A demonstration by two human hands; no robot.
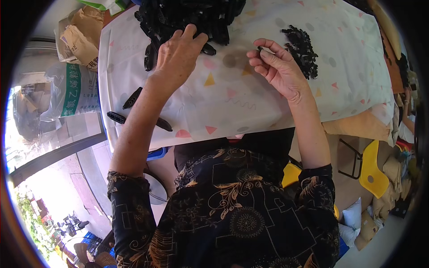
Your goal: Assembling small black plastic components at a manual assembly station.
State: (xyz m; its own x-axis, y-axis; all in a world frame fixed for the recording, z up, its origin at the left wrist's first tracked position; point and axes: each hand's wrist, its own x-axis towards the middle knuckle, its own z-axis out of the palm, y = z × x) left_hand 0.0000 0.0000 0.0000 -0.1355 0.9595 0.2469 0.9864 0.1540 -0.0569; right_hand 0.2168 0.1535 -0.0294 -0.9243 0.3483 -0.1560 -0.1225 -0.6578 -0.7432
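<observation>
A heap of black plastic parts (192, 18) lies at the far middle of the table. My left hand (178, 53) reaches over its near edge, fingers bent down with the tips hidden among the pieces. One black part (208, 49) sticks out beside the thumb. Held above the tablecloth, my right hand (281, 64) is closed in a pinch on a small black piece (260, 48), mostly covered by thumb and finger. Just behind it spreads a smaller pile of little black pieces (303, 51).
Loose long black parts (132, 98) lie near my left forearm on the patterned white tablecloth (250, 98). Left of the table are a clear plastic bag (73, 91) and a brown paper sack (82, 38). A yellow chair (373, 172) stands at the right.
</observation>
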